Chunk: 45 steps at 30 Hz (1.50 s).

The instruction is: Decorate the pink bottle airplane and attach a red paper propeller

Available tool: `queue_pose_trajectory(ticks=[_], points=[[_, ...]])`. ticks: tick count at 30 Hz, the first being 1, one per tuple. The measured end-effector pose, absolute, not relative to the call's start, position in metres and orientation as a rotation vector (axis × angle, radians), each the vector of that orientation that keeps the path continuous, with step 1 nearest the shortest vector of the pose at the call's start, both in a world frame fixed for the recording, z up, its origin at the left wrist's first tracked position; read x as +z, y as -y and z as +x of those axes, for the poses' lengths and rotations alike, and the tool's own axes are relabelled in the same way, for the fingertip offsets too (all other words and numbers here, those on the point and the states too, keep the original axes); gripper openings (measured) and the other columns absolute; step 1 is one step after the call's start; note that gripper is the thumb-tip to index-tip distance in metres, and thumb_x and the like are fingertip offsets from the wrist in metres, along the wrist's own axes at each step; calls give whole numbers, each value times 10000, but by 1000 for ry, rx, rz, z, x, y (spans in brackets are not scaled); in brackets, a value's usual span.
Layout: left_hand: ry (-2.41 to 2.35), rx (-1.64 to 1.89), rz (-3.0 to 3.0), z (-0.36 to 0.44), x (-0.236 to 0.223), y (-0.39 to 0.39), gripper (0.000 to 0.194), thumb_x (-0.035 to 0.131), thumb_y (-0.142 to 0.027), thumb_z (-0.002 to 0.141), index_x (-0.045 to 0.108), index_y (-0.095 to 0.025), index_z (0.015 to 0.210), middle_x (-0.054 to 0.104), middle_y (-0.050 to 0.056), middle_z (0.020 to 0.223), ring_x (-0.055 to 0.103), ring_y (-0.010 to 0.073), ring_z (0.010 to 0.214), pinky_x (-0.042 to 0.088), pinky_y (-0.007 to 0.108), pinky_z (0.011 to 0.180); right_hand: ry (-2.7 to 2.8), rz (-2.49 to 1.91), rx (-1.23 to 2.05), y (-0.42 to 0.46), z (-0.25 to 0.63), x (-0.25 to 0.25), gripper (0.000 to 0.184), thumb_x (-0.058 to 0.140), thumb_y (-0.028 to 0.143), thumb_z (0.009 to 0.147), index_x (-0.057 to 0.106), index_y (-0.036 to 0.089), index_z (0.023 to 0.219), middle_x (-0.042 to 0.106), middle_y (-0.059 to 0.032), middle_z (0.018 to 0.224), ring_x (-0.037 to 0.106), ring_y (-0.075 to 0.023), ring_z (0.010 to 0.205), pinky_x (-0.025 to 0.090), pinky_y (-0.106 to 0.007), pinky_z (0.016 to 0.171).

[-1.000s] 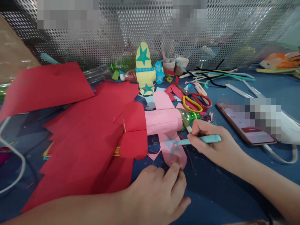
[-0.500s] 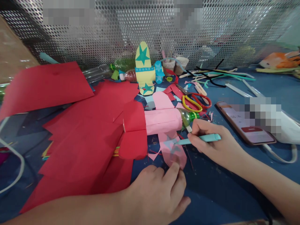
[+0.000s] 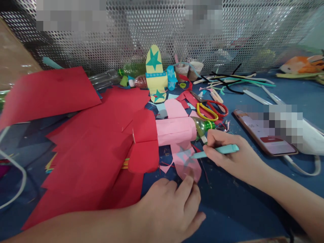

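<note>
A plastic bottle wrapped in pink paper (image 3: 176, 130) lies on the blue table (image 3: 240, 206), its green neck (image 3: 204, 127) pointing right and a red paper piece (image 3: 144, 140) around its left part. A pink paper wing (image 3: 186, 163) with a pale blue star sticks out toward me. My right hand (image 3: 233, 155) is closed on a light blue pen (image 3: 217, 151), its tip at the star. My left hand (image 3: 168, 209) is loosely curled, its fingertips pressing the wing's near edge.
Large red paper sheets (image 3: 83, 148) cover the left of the table. A yellow paper plane with teal stars (image 3: 155, 76) stands at the back beside small cups (image 3: 188, 70). Yellow and red scissors (image 3: 211, 110), a phone (image 3: 265, 135), pipe cleaners (image 3: 235, 81) and paper scraps lie right.
The pen tip has shifted very slightly over the star on the pink wing. Both hands stay where they were.
</note>
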<state>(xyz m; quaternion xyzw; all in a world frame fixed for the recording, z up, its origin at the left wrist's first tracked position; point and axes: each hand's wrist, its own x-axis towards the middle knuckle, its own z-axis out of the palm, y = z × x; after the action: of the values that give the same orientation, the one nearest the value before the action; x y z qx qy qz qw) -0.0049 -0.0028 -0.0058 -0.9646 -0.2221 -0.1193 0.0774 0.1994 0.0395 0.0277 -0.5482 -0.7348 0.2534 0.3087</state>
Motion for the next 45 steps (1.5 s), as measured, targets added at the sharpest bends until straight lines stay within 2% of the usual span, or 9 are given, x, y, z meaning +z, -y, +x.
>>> queue_pose_trajectory(ticks=[6, 20, 35, 45], points=[[666, -379, -2876, -3, -6, 2, 363, 427, -402, 923, 604, -112, 1052, 654, 134, 1121, 620, 187, 569, 447, 333, 427, 1942, -1437, 690, -39, 200, 29, 213, 464, 132, 755, 353, 226, 599, 397, 77, 478, 335, -83, 438, 292, -211, 430], [660, -402, -2899, -4, -4, 2, 367, 368, -368, 950, 609, -107, 1045, 671, 129, 1050, 605, 187, 543, 438, 338, 411, 1951, -1413, 731, -38, 199, 27, 224, 467, 106, 751, 350, 221, 600, 389, 80, 488, 322, -79, 445, 284, -210, 432], [671, -372, -2879, -3, -3, 2, 350, 441, -407, 913, 611, -122, 1025, 680, 117, 1047, 595, 184, 532, 431, 332, 428, 1971, -1398, 723, -38, 197, 29, 225, 464, 104, 727, 331, 219, 586, 347, 83, 492, 291, -78, 451, 268, -208, 427], [671, -363, -2872, -4, -1, 2, 367, 433, -411, 918, 600, -114, 1053, 672, 134, 1044, 592, 165, 539, 422, 310, 448, 1946, -1416, 702, -39, 198, 29, 221, 463, 99, 733, 336, 220, 598, 338, 82, 506, 286, -80, 462, 265, -211, 435]])
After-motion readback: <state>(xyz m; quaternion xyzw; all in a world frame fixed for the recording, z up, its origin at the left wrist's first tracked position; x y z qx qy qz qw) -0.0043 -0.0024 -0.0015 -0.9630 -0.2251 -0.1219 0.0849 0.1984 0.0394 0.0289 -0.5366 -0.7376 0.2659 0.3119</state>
